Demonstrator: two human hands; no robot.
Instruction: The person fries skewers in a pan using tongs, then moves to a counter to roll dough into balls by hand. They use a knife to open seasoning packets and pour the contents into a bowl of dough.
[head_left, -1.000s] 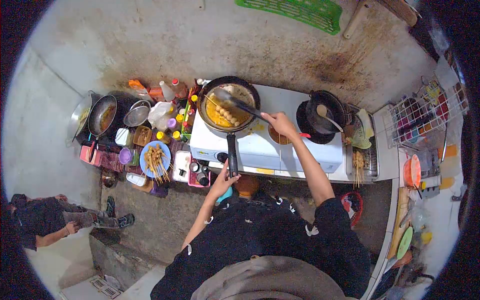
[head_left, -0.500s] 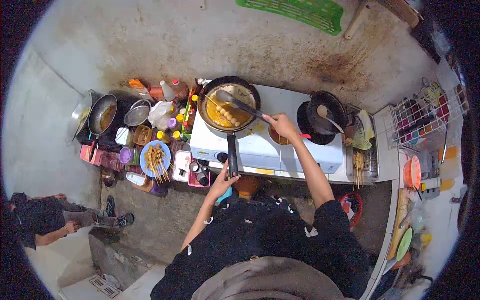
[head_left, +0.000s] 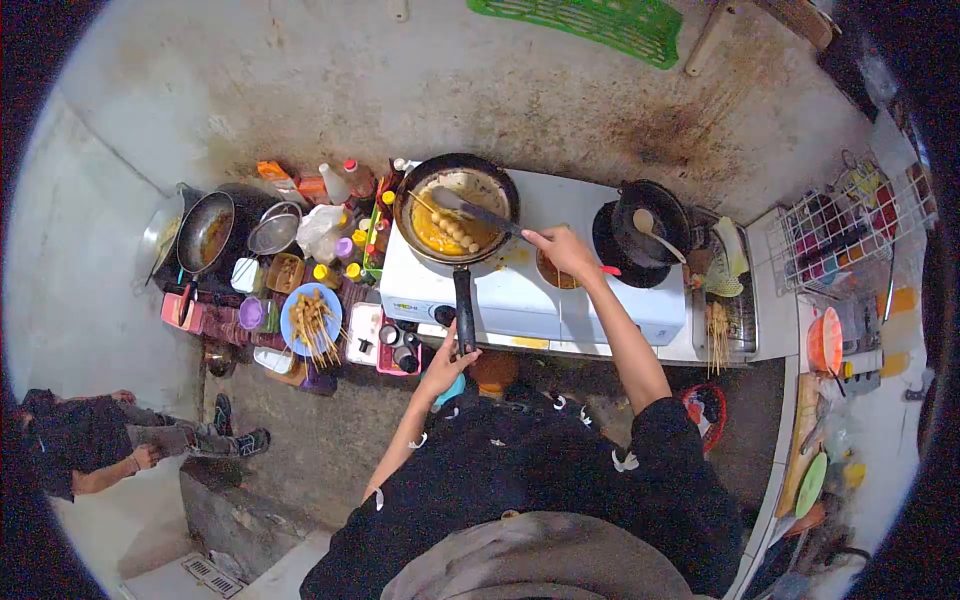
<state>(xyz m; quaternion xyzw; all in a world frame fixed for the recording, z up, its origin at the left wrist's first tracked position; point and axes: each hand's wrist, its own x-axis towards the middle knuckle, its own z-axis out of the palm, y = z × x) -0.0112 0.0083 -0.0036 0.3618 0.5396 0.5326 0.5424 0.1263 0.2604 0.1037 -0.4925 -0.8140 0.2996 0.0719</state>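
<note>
My left hand (head_left: 445, 365) is closed around the black handle of a frying pan (head_left: 408, 210) on the left side of the white stove (head_left: 550, 318). In the pan, a skewer of round balls (head_left: 455, 231) lies in yellow-orange sauce. My right hand (head_left: 560, 250) grips the dark handle of a ladle (head_left: 490, 214), whose head rests in the pan beside the skewer. Just behind my right wrist, a small pan of brown sauce (head_left: 556, 272) sits on the stove, partly hidden by my arm. A blue plate of skewers (head_left: 293, 322) stands to the left.
A black wok (head_left: 650, 215) with a wooden spoon is on the right burner. More skewers (head_left: 718, 335) lie by the metal tray farther right. Bottles and containers crowd the left, with another pan (head_left: 205, 232). At the lower left is another person (head_left: 85, 440). A wire rack (head_left: 800, 240) hangs right.
The ladle's head has shifted slightly toward the left in the pan, and my right hand has moved slightly left with it. My left hand keeps its hold on the pan handle.
</note>
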